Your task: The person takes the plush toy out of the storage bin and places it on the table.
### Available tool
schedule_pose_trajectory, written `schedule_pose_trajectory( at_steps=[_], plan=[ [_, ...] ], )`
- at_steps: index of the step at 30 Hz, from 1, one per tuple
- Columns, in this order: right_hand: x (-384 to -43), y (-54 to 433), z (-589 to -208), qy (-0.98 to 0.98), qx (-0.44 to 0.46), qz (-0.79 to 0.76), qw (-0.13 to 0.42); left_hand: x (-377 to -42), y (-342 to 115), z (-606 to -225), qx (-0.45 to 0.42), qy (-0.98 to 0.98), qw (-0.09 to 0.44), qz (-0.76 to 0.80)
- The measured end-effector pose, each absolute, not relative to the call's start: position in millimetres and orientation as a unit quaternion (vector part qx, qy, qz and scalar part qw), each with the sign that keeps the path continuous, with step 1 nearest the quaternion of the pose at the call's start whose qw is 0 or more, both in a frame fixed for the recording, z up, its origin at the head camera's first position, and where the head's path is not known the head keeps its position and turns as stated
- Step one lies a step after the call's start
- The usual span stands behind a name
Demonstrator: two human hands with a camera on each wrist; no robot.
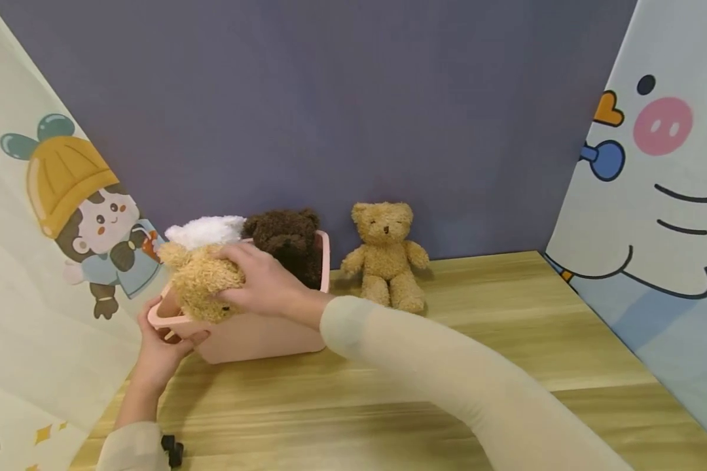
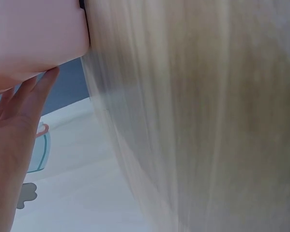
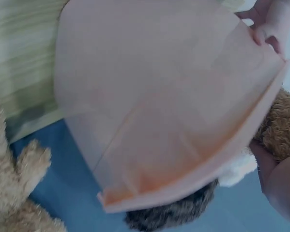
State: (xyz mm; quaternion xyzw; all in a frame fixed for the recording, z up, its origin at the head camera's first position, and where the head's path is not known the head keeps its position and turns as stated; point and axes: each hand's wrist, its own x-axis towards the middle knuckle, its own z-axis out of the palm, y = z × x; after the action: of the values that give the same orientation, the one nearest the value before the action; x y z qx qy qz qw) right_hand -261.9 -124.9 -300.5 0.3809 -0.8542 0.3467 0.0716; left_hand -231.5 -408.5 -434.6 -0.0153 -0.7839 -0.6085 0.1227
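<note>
A pink plastic bin point(image 1: 265, 337) stands at the left of the table. My left hand point(image 1: 160, 347) grips its left end by the handle opening, thumb at the front; in the left wrist view the fingers point(image 2: 31, 99) lie along the bin wall. My right hand point(image 1: 268, 278) holds a light brown teddy bear point(image 1: 203, 284) over the bin's left part, its head tilted down and its lower body hidden. Inside the bin, a white plush toy point(image 1: 206, 230) shows behind that bear, and a dark brown teddy bear point(image 1: 285, 239) sits at the right end.
Another light brown teddy bear point(image 1: 385, 258) sits upright right of the bin, close to the grey back panel point(image 1: 353, 118). Printed cloth walls point(image 1: 671, 216) border both sides of the wood-grain table point(image 1: 507, 327). A small black object point(image 1: 173, 451) is beside the left sleeve.
</note>
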Motion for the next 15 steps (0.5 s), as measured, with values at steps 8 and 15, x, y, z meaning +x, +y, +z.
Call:
schedule_pose_trajectory(
  at_steps=[8,15],
  plan=[
    [-262,-103,-280,-0.845,0.353,0.395,0.070,-232,-413,-434,0.029,-0.818,0.112,-0.564],
    [-255,-92,-264,-0.835,0.355,0.411,0.091,-229,-419,-428,0.018,-0.836,0.076,-0.543]
  ],
)
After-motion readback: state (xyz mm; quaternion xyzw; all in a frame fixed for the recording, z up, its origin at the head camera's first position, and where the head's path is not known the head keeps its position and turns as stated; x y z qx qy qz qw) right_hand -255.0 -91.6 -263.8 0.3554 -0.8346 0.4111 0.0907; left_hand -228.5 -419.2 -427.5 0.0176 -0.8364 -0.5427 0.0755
